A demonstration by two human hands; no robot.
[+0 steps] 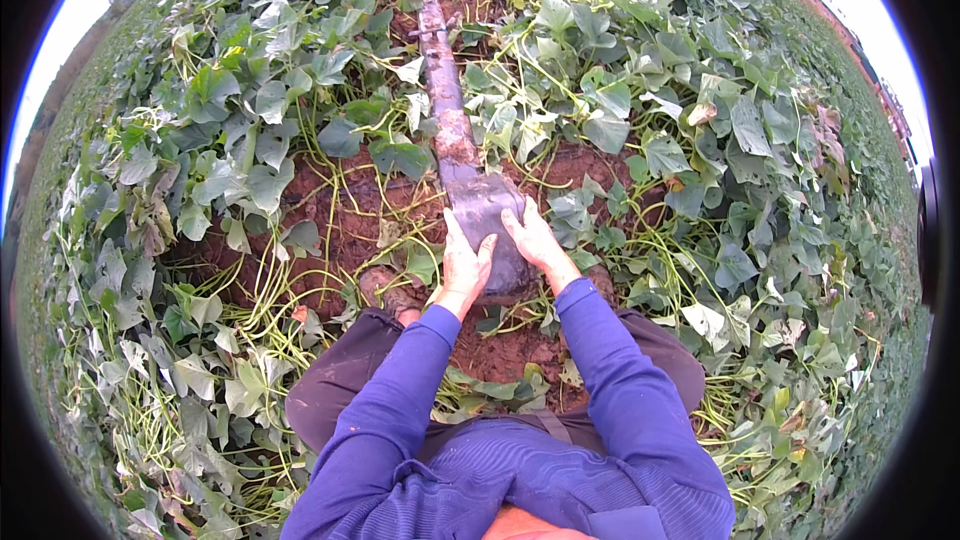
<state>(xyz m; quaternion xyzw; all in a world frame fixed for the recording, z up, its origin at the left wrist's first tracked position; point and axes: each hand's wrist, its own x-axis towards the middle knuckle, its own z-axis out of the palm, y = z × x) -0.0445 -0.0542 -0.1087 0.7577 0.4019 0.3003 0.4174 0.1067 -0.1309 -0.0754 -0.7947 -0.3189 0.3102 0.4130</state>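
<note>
A dark, flat hose (pixel 440 85), smeared with reddish soil, runs straight away from me along the ground. Its near end is a wider, shiny black flap (pixel 490 205), which looks folded over; I cannot tell how its layers lie. My left hand (pixel 464 262) grips the left edge of this flap, thumb on top. On the opposite edge, my right hand (pixel 537 240) holds it with the thumb laid over the surface. The undersides of both hands' grips are hidden by the flap. Farther along, a small dark fitting (pixel 430 32) crosses the hose.
Leafy green vines (pixel 620 100) spread thickly on both sides of the hose. Reddish-brown soil (pixel 350 205) shows between the stems. My muddy shoes (pixel 388 290) stand either side of the flap, with my bent knees close to my forearms.
</note>
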